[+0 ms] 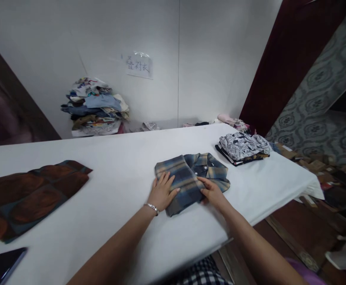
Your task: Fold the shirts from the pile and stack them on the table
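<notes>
One plaid shirt [186,198], folded, lies near the middle of the white-covered table [116,182], under two hands. The left hand [161,193], wearing one bracelet [152,208], rests flat and ungripping on the shirt, fingers spread; the right hand [214,194] grasps the edge of the folded panel, beside the buttons [196,173]. One stack of folded clothes [242,148] sits beyond the shirt to the right, a narrow bare strip between them. One brown-and-teal patterned garment [39,190] and one dark phone [3,264] lie at the left, the phone cut by the frame. The widest open room is between that garment and the shirt. The table's near edge runs below both hands; past its far edge rises one tall clothes heap [98,107]
</notes>
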Tool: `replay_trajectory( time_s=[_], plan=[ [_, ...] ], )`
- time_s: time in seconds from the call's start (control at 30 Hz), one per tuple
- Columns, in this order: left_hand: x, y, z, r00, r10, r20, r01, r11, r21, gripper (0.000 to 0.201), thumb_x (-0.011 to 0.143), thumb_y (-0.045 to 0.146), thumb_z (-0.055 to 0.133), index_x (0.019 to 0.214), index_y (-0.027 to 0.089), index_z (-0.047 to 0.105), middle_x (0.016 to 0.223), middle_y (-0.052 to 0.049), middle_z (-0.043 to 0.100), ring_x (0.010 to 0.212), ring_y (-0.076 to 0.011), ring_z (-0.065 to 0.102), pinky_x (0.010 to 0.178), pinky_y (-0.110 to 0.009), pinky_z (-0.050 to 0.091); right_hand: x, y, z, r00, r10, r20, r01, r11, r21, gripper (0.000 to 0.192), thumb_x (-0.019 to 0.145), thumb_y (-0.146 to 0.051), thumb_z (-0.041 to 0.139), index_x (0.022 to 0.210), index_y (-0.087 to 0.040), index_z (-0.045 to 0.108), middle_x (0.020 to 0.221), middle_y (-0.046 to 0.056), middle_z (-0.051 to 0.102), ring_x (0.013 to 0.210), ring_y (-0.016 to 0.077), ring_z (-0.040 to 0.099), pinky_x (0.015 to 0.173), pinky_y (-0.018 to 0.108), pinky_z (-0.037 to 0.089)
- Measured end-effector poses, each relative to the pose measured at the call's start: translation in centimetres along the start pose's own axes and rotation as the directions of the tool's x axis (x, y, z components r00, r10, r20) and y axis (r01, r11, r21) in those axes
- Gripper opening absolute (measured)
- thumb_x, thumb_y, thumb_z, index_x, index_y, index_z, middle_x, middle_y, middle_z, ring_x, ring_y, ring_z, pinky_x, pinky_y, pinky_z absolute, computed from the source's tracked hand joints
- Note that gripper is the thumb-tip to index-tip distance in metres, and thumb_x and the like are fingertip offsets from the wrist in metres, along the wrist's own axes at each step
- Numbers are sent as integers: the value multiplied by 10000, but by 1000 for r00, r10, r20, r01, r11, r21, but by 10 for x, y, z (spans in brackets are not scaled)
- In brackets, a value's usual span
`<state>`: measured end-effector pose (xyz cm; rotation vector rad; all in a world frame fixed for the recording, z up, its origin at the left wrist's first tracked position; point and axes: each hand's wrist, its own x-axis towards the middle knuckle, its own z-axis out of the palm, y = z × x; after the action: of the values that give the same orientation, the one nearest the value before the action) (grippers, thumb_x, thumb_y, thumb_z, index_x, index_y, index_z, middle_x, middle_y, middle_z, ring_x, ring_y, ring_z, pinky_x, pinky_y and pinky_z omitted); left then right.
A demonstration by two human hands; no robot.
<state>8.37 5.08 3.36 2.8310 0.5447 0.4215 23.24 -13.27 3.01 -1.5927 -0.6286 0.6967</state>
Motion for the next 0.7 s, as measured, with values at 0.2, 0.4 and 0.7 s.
replay_trajectory(
  time_s=[0.2, 0.4, 0.7],
  plan=[
    [12, 0, -3, 1000, -27, 16, 27, 1000, 4, 552, 918, 526, 389, 1338, 186, 506, 1474, -129, 421, 1402, -287, 305, 1132, -561, 222, 21, -23, -5, 920, -391, 22, 332, 750, -572, 420, 831, -315, 527, 1229, -206, 605, 1244, 101, 617, 1125, 251, 570, 991, 416, 429],
    [30, 0, -9, 998, -1, -68, 3, 1000, 23, 561, 915, 507, 409, 1356, 168, 481, 1490, -152, 388, 1414, -302, 272, 1137, -554, 211, 85, -42, 18, 977, -204, 62, 203, 796, -570, 323, 850, -360, 554, 1090, -188, 684, 1005, 97, 712, 914, 236, 637, 834, 342, 467],
    [38, -3, 12, 999, 32, 25, -33, 999, 17, 568, 903, 529, 407, 1323, 163, 516, 1423, -171, 476, 1354, -321, 383, 1112, -570, 238, 102, -11, 17, 976, -218, 20, 203, 865, -460, 113, 756, -176, 600, 768, -225, 702, 646, -1, 664, 683, 177, 590, 685, 278, 447]
  ],
)
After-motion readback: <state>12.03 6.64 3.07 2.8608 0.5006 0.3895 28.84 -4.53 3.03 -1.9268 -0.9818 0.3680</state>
